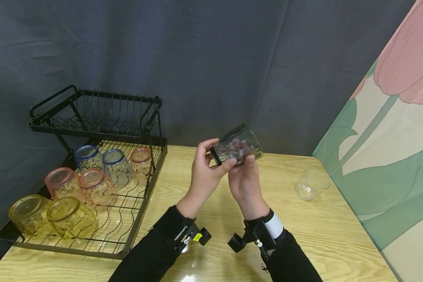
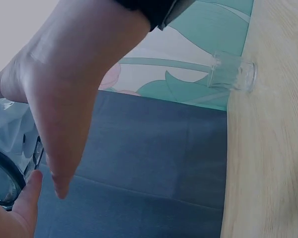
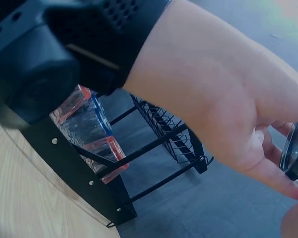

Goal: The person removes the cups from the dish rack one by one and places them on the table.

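A dark grey-tinted drinking glass [image 1: 237,147] is held tilted above the table by both hands. My left hand [image 1: 202,170] grips its dark-ringed lower end, thumb along the near side and fingers behind. My right hand [image 1: 246,186] holds the underside toward the paler end, its thumb on the glass and its other fingers mostly hidden. In the left wrist view, the glass [image 2: 5,173] shows a dark ring close to a thumb [image 2: 27,203]. Only an edge of the glass [image 3: 297,148] appears in the right wrist view, beside the left hand [image 3: 228,109].
A two-tier black dish rack [image 1: 141,211] stands on the left, its upper basket [image 1: 98,117] bare. Several blue, pink and yellow glasses [image 1: 72,219] sit on its lower tier. A clear glass [image 1: 309,188] is on the table at right. A dark curtain [image 1: 211,70] hangs behind.
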Demonstrator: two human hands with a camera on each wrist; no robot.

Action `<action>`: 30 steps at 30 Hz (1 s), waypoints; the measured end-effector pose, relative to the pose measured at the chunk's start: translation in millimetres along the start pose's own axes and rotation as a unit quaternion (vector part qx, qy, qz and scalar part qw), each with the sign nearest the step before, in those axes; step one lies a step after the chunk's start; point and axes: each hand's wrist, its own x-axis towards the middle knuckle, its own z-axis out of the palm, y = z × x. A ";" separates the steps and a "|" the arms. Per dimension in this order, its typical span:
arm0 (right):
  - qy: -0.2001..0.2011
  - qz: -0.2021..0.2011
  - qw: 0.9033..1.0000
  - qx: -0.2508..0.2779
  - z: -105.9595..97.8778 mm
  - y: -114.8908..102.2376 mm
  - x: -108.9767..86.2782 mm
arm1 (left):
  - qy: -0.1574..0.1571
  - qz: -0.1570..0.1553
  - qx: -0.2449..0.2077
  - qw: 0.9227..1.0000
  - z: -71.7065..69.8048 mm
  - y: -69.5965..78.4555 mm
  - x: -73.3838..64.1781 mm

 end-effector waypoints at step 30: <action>-0.094 0.035 0.989 -0.112 -25.5 -27.1 -2.6 | -0.156 -0.070 0.076 0.982 -19.5 3.0 0.7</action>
